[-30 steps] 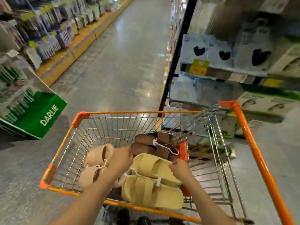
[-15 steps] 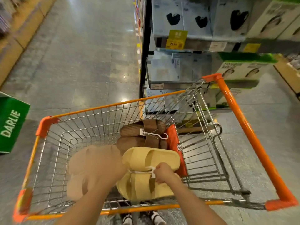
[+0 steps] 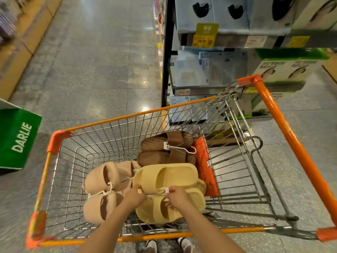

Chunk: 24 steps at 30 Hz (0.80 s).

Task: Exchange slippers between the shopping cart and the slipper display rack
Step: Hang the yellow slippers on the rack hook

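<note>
An orange-rimmed wire shopping cart (image 3: 116, 116) stands in front of me. Three pairs of slippers lie in its basket: a yellow pair (image 3: 169, 176) nearest me, a beige pair (image 3: 102, 179) to its left, and a brown pair (image 3: 164, 141) behind. Each pair is joined by a small white hanger. My left hand (image 3: 134, 197) pinches the left edge of the yellow pair. My right hand (image 3: 177, 198) pinches the white hanger tag between the two yellow slippers. No slipper display rack is in view.
A black-framed shelf (image 3: 166, 70) with boxed face masks and price tags stands close behind the cart on the right. A green DARLIE display box (image 3: 17, 139) sits on the floor at the left. A grey tiled aisle (image 3: 102, 52) runs ahead.
My left hand has left the beige pair, which lies in the basket, and moved right onto the yellow pair. My right hand stays on the yellow pair's hanger. The view has turned right.
</note>
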Each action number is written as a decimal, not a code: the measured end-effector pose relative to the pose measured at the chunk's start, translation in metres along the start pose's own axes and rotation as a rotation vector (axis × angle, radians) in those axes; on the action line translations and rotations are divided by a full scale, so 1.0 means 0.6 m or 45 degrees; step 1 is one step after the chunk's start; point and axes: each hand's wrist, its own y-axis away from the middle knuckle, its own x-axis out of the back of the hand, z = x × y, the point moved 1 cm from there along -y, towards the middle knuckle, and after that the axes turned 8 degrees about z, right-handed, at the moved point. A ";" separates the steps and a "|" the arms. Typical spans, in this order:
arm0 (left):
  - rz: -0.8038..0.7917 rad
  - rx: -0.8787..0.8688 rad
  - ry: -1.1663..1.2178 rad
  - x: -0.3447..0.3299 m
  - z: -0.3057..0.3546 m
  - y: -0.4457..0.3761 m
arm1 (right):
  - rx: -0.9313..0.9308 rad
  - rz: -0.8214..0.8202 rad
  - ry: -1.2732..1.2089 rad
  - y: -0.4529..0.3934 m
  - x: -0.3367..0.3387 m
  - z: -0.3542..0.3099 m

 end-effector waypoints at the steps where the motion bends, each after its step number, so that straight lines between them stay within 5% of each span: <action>1: 0.025 0.003 0.025 0.001 -0.004 0.000 | -0.004 -0.045 -0.031 0.000 0.006 0.002; 9: 0.271 -0.172 -0.112 0.053 0.078 0.034 | -0.064 -0.249 -0.585 0.020 0.062 -0.016; 18: 1.047 -0.266 -0.438 0.264 0.178 0.196 | 0.259 -0.583 -0.811 0.147 0.050 -0.224; 24: 1.746 -0.159 -0.327 0.367 0.147 0.354 | 0.556 -0.988 -0.728 0.311 -0.024 -0.334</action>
